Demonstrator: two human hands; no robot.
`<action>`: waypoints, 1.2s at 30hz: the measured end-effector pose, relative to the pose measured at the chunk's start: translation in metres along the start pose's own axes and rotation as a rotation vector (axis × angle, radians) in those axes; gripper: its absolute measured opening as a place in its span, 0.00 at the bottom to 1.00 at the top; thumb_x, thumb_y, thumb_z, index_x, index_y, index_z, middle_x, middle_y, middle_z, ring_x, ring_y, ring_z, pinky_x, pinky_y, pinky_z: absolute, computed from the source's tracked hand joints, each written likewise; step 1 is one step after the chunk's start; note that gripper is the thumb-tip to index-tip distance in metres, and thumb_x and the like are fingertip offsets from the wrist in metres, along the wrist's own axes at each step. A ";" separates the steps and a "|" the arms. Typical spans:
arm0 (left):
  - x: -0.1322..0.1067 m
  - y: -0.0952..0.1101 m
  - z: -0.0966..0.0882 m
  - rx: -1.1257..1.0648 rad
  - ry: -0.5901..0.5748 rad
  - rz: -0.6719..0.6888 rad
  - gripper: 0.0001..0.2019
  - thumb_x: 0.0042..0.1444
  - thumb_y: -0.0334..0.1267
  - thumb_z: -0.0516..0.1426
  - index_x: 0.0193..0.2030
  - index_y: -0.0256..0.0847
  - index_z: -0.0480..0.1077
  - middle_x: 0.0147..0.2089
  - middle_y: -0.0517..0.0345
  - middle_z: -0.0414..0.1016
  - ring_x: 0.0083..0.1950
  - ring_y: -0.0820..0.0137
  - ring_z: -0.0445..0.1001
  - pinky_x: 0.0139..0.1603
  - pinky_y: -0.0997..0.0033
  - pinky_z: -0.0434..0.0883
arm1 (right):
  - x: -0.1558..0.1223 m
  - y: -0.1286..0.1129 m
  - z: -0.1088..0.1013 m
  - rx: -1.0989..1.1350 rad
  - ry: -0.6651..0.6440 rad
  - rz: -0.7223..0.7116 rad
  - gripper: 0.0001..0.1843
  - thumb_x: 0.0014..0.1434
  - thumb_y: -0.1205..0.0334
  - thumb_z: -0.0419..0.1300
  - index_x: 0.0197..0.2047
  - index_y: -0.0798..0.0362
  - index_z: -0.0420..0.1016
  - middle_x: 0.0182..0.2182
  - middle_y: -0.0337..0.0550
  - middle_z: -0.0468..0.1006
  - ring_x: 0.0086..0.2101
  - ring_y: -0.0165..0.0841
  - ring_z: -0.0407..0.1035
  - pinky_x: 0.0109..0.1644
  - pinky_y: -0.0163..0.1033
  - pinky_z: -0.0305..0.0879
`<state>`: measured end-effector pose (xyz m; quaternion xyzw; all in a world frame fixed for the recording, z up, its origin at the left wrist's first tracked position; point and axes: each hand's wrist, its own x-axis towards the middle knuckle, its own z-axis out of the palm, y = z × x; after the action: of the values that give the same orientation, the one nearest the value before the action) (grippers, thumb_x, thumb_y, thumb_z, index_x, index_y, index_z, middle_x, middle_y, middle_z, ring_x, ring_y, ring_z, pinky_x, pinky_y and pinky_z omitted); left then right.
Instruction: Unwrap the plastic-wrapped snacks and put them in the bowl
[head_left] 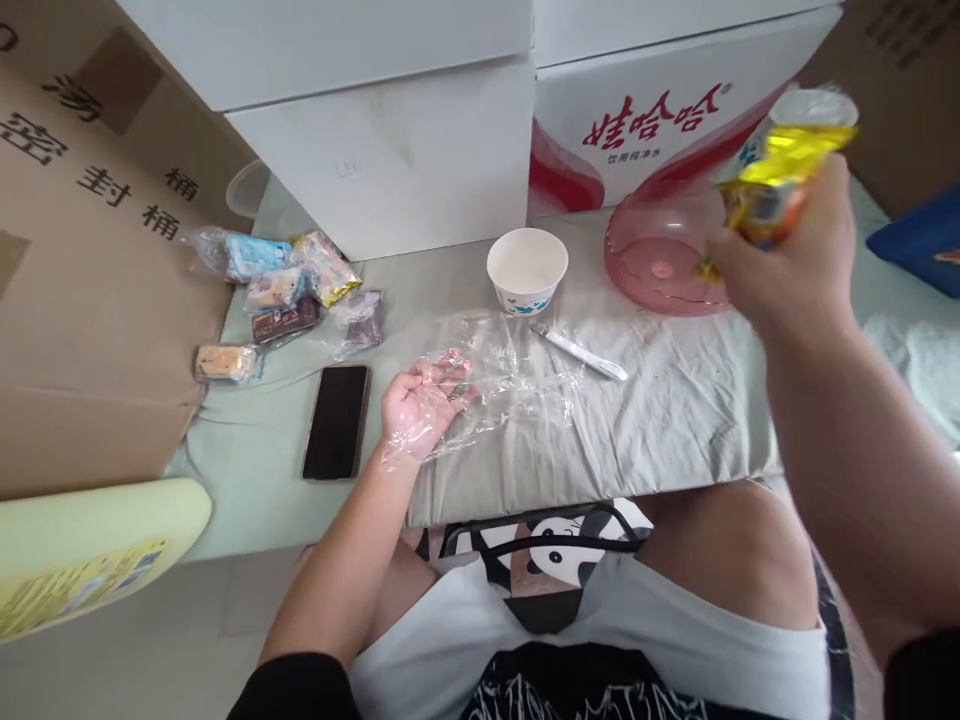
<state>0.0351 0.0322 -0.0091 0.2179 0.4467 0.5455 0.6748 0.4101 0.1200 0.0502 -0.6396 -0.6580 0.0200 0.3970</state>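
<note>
- Between 2 and 3 o'clock, the right hand (806,265) grips a shiny yellow plastic packet (784,175), a bit blurry.
- Near the middle, toward 7 o'clock, the left hand (420,410) is palm up, fingers spread and a little bent, with a see-through crinkly plastic bag (517,385) over it.
- At 1 o'clock is a round white bowl (527,262) with blue marks.
- At 3 o'clock, a thin white tool (589,357) lies just beside the bag.
- At 2 o'clock is a round, see-through pink plastic tub (637,275).
- At 8 o'clock, a flat black phone (336,422) lies near the left hand.
- Between 9 and 10 o'clock are small wrapped snacks (276,290) in many colours.
- At 12 o'clock are big white cardboard boxes (390,150).
</note>
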 end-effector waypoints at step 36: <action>-0.059 0.021 -0.027 1.413 -0.347 0.436 0.14 0.65 0.36 0.53 0.45 0.43 0.81 0.62 0.50 0.79 0.60 0.57 0.79 0.59 0.53 0.78 | -0.134 -0.055 0.024 0.354 -0.416 -0.309 0.10 0.63 0.56 0.63 0.47 0.46 0.71 0.37 0.42 0.83 0.40 0.41 0.80 0.58 0.53 0.70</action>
<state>0.0012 -0.0219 0.0155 0.7644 0.5242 0.2083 0.3123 0.3331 0.0063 -0.0037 -0.4352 -0.8007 0.2042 0.3574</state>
